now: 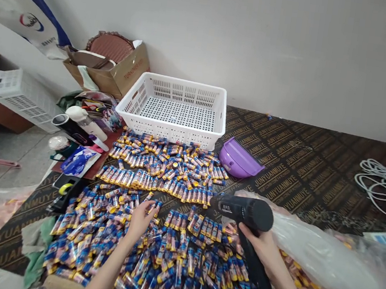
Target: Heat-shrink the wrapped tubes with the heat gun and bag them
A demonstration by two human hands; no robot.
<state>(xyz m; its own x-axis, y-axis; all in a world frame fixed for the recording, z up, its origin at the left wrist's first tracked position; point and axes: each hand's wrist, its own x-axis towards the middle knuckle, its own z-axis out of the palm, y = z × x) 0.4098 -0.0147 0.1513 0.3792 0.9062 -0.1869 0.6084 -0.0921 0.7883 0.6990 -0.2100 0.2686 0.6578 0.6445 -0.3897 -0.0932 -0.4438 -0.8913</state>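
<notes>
My right hand [262,247] is wrapped around the handle of a black hair dryer [246,212]. The dryer's nozzle points left, over the small printed tubes with blue and yellow ends. My left hand [141,218] reaches in at the middle of these tubes [95,226], its fingers curved and a little apart, close to or touching a few of them; I see nothing clearly held there. Just right of the left hand, several tubes [175,219] lie side by side in a short row. Behind it runs a longer neat row of tubes [130,179].
Behind the tubes stands a white plastic basket [169,129], with a purple scoop-like container [239,159] beside it. Clear plastic bags [318,248] lie at right, near a coiled white cord [384,186]. Bottles [86,122], a tape dispenser [64,193] and a paper bag [124,70] are at left.
</notes>
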